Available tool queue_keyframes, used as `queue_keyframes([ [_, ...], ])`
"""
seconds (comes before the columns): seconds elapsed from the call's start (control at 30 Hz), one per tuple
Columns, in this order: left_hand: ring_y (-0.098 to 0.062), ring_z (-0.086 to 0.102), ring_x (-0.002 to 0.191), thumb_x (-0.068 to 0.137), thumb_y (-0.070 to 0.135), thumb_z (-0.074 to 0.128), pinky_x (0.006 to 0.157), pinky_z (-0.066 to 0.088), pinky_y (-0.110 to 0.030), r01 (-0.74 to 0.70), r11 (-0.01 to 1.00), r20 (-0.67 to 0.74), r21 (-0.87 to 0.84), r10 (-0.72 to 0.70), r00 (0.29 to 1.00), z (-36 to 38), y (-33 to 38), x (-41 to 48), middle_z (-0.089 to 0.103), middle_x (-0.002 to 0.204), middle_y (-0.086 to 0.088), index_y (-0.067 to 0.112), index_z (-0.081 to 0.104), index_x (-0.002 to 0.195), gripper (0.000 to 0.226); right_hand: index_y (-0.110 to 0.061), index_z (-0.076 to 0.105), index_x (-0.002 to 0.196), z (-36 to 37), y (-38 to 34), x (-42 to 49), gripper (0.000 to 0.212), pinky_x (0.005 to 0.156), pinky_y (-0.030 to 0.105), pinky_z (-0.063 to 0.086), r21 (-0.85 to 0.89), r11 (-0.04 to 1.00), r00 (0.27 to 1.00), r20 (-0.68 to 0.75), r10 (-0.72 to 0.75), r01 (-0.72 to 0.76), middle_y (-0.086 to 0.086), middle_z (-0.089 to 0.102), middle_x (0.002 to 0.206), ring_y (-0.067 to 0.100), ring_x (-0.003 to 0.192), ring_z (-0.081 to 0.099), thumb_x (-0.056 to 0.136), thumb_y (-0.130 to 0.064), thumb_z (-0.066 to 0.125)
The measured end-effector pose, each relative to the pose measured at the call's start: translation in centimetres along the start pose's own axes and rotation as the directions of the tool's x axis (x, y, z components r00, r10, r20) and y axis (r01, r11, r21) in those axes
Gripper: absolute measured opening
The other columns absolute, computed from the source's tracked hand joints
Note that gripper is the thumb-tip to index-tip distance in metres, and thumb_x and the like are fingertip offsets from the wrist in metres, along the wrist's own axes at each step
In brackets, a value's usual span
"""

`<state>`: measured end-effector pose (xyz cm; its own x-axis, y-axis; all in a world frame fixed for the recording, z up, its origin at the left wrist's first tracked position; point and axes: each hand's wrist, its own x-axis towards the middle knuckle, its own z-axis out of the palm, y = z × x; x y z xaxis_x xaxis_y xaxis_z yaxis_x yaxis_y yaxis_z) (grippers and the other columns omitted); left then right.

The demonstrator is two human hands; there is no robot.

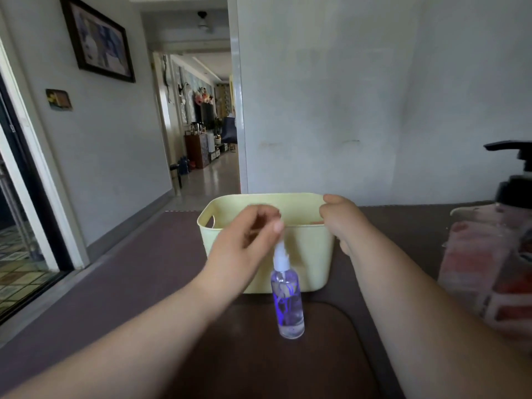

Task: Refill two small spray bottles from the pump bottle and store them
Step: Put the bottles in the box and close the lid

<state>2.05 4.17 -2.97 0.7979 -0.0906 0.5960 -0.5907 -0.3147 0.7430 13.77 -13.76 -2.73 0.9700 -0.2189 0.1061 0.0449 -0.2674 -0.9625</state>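
Looks late in the job: pinching the capped, seemingly filled spray bottle [288,300] by its white head with the left hand [244,240], just in front of the yellow basket [308,254], gripping that basket's right rim with the right hand [339,217]; storing yet to do, second bottle not discernible.

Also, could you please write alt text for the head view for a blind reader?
A person's left hand pinches the top of a small spray bottle in front of a yellow basket on a dark table, while the right hand grips the basket's rim. A pump bottle stands at the right.
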Motion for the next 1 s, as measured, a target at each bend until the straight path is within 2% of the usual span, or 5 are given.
queue_keyframes([
  [0.2, -0.006, 0.068, 0.091, 0.065, 0.038, 0.079, 0.085, 0.054, -0.024, 0.265, 0.961, 0.290, 0.079, -0.276, 0.916, 1.4, -3.2, -6.0, 0.069, 0.099, 0.010, 0.037, 0.044, 0.102, 0.051, -0.024, 0.042, 0.143, -0.1, -0.4, -0.5, 0.060, 0.095, 0.027, 0.042, -0.035, 0.999, 1.000, 0.008, 0.010, -0.010, -0.001, 0.046, 0.144, 0.021, 0.124, 0.049, 0.084, -0.012, 0.042],
  [0.6, -0.027, 0.068, 0.088, 0.069, 0.030, 0.070, 0.086, 0.056, -0.045, 0.249, 0.964, 0.015, 0.088, -0.251, 0.968, -0.6, 2.4, 8.0, 0.068, 0.099, -0.004, 0.017, 0.055, 0.106, 0.042, -0.018, 0.042, 0.144, -0.3, 0.3, 0.3, 0.056, 0.079, 0.019, 0.037, -0.184, 0.979, 0.996, -0.013, -0.086, 0.082, 0.003, 0.044, 0.147, 0.018, 0.109, 0.053, 0.089, -0.011, 0.044],
  [0.73, -0.026, 0.055, 0.064, 0.082, 0.010, 0.059, 0.072, 0.052, -0.035, 0.480, 0.703, 0.266, 0.524, -0.671, 0.693, 1.1, 0.7, 13.0, 0.055, 0.074, -0.014, 0.003, 0.060, 0.086, 0.008, -0.022, 0.041, 0.144, -0.6, 0.6, 0.5, 0.057, 0.058, 0.014, 0.034, -0.212, 0.973, 0.996, -0.003, -0.088, 0.086, 0.001, 0.044, 0.147, 0.011, 0.081, 0.045, 0.088, -0.013, 0.045],
  [0.87, -0.026, 0.057, 0.074, 0.091, 0.014, 0.051, 0.080, 0.046, -0.034, 0.274, 0.437, 0.359, 0.857, -0.887, 0.291, 3.8, -2.8, 14.8, 0.058, 0.096, -0.018, 0.003, 0.060, 0.107, 0.021, -0.026, 0.037, 0.146, -0.7, 0.4, 0.0, 0.058, 0.085, 0.027, 0.038, -0.247, 0.966, 0.997, 0.015, -0.076, 0.077, 0.001, 0.041, 0.150, 0.021, 0.119, 0.052, 0.089, -0.016, 0.042],
  [1.0, -0.032, 0.055, 0.121, 0.092, 0.017, 0.051, 0.098, 0.044, -0.040, 0.075, 0.362, 0.332, 0.929, -0.907, 0.260, 5.3, -5.4, 15.7, 0.056, 0.133, -0.019, -0.003, 0.055, 0.125, 0.039, -0.030, 0.032, 0.147, -1.2, 0.3, -0.8, 0.058, 0.092, 0.029, 0.036, -0.312, 0.945, 0.995, 0.031, -0.091, 0.096, -0.001, 0.038, 0.152, 0.021, 0.133, 0.042, 0.091, -0.019, 0.039],
])
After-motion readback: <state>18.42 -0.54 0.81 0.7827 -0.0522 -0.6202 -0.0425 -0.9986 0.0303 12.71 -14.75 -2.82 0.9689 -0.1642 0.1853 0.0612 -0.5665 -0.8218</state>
